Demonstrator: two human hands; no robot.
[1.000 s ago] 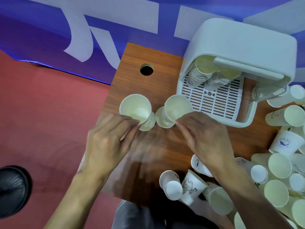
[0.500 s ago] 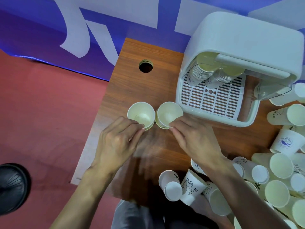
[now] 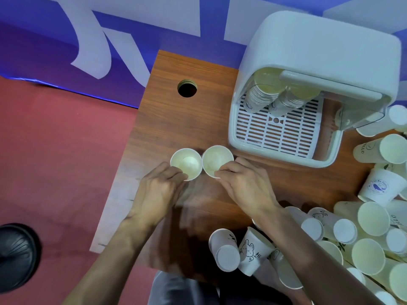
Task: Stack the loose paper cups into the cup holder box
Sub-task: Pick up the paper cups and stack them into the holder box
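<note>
Two white paper cups stand mouth-up side by side on the wooden table. My left hand [image 3: 157, 190] pinches the near rim of the left cup [image 3: 186, 162]. The right cup [image 3: 217, 160] is held the same way, by its near rim, in my right hand [image 3: 246, 186]. The two rims almost touch. Behind and to the right sits the white cup holder box [image 3: 326, 53], its clear door open. Two slanted stacks of cups [image 3: 264, 93] lean inside it on a slotted tray [image 3: 277, 133]. A heap of loose cups [image 3: 372, 219] lies at the right and near edge.
The wooden table [image 3: 176, 124] has a round cable hole [image 3: 187, 88] at its back left. Its left edge drops to a red floor [image 3: 55, 161]. A blue and white banner runs behind. A dark round object [image 3: 15, 256] sits on the floor at lower left.
Both cups were tilted and held apart a second ago. They have come down toward me, turned upright and drawn close together, with my hands still on their rims.
</note>
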